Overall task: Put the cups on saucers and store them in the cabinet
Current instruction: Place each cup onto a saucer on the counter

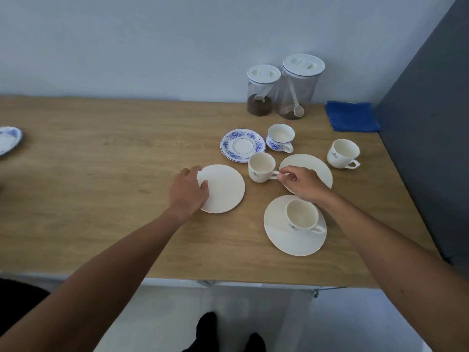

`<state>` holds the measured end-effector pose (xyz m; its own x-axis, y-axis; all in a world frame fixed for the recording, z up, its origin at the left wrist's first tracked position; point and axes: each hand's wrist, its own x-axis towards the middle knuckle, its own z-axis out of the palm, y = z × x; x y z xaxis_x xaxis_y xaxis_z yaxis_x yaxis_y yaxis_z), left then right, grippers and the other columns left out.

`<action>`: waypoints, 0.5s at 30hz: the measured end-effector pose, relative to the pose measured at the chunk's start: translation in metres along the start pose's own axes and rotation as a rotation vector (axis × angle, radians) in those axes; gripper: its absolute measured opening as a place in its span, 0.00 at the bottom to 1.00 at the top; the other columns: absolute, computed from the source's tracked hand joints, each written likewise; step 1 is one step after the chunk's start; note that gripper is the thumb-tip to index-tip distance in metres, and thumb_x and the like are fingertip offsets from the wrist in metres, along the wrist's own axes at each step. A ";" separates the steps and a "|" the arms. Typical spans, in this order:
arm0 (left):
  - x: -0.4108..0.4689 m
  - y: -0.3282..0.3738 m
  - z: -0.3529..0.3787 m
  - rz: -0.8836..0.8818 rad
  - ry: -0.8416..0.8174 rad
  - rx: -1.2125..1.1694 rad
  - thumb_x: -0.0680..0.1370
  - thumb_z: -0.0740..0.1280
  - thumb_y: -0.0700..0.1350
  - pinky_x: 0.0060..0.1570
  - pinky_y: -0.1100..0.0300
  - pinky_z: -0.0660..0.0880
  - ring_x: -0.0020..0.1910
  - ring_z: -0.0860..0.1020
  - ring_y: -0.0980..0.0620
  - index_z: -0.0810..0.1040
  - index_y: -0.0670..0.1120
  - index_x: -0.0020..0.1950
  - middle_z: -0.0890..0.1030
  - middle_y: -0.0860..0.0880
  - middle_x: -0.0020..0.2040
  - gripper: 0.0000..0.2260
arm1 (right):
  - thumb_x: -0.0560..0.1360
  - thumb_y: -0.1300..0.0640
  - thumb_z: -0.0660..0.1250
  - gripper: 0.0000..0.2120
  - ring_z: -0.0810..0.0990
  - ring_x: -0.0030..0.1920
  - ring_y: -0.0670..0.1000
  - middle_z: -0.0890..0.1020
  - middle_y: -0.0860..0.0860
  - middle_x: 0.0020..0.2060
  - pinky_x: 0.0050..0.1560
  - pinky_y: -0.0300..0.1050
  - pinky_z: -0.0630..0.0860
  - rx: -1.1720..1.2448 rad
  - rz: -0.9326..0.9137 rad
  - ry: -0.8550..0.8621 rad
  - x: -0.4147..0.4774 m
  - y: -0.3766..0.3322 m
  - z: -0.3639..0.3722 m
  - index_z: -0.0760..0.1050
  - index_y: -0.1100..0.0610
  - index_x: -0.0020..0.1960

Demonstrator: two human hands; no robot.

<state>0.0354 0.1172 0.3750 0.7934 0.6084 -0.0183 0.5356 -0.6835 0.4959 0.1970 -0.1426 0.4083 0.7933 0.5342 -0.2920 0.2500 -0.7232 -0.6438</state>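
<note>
Right now the person's right hand (302,182) is pinching the handle of a plain cream ceramic cup (261,166) that stands on the light wooden tabletop (101,174), between two bare cream saucers. Thumb and fingertips are closed on that handle, and the cup's base looks to be on the wood, though I cannot be sure it is fully down. The left hand (189,190) lies spread over the near-left edge of the round cream saucer on the left (224,189), fingers loosely curled on its rim; whether it is pressing or gripping I cannot tell. The second bare cream saucer (311,165) lies partly under the right hand and wrist.

Nearer the table's front edge, another cream cup (302,217) already sits on its own cream saucer (281,237), handle pointing right. Farther back lies a white saucer with a blue floral rim (242,146), with nothing on it, and just beside it to the right a matching blue-patterned cup (280,137) stands on the table. A fourth cream cup (342,153) stands alone toward the right edge.

At the back against the wall are two clear lidded jars (284,90) with scoops inside, and a folded blue cloth (351,115) in the corner.
</note>
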 end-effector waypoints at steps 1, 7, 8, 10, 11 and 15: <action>0.004 -0.005 -0.001 -0.009 -0.009 0.024 0.78 0.64 0.49 0.56 0.47 0.75 0.59 0.75 0.40 0.72 0.49 0.68 0.76 0.44 0.60 0.19 | 0.80 0.41 0.62 0.16 0.79 0.52 0.50 0.82 0.50 0.51 0.51 0.45 0.72 0.017 -0.002 -0.012 0.003 -0.001 0.001 0.78 0.48 0.62; 0.017 -0.028 -0.003 -0.044 -0.061 -0.016 0.77 0.63 0.50 0.52 0.52 0.75 0.54 0.77 0.45 0.78 0.47 0.55 0.80 0.47 0.53 0.11 | 0.77 0.43 0.67 0.11 0.84 0.44 0.48 0.86 0.47 0.44 0.48 0.45 0.77 0.166 0.017 -0.061 0.014 -0.006 0.004 0.78 0.48 0.53; 0.018 -0.028 -0.003 -0.057 -0.063 -0.032 0.77 0.63 0.51 0.51 0.52 0.76 0.52 0.78 0.46 0.78 0.48 0.53 0.80 0.48 0.51 0.10 | 0.77 0.43 0.68 0.11 0.84 0.44 0.49 0.86 0.48 0.43 0.47 0.45 0.77 0.203 0.025 -0.072 0.015 -0.006 0.004 0.78 0.49 0.52; 0.021 -0.029 -0.004 -0.091 -0.063 -0.065 0.76 0.64 0.51 0.50 0.53 0.76 0.51 0.79 0.47 0.78 0.49 0.52 0.82 0.50 0.48 0.09 | 0.77 0.46 0.70 0.10 0.86 0.44 0.50 0.87 0.50 0.42 0.43 0.44 0.75 0.280 0.039 -0.087 0.017 -0.007 0.005 0.78 0.52 0.49; 0.022 -0.029 -0.005 -0.102 -0.061 -0.079 0.76 0.64 0.51 0.50 0.53 0.76 0.50 0.79 0.48 0.78 0.49 0.51 0.82 0.51 0.47 0.08 | 0.77 0.48 0.70 0.10 0.86 0.44 0.51 0.87 0.51 0.41 0.43 0.45 0.75 0.305 0.039 -0.087 0.018 -0.007 0.005 0.78 0.54 0.48; 0.024 -0.031 -0.007 -0.101 -0.074 -0.093 0.77 0.65 0.51 0.49 0.54 0.76 0.49 0.79 0.49 0.79 0.49 0.51 0.82 0.52 0.45 0.08 | 0.78 0.53 0.70 0.08 0.87 0.45 0.53 0.87 0.55 0.43 0.46 0.47 0.80 0.348 -0.004 -0.068 0.016 -0.014 0.001 0.77 0.58 0.45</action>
<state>0.0358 0.1557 0.3653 0.7580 0.6382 -0.1344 0.5872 -0.5782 0.5665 0.2057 -0.1228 0.4119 0.7513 0.5727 -0.3280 0.0395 -0.5351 -0.8439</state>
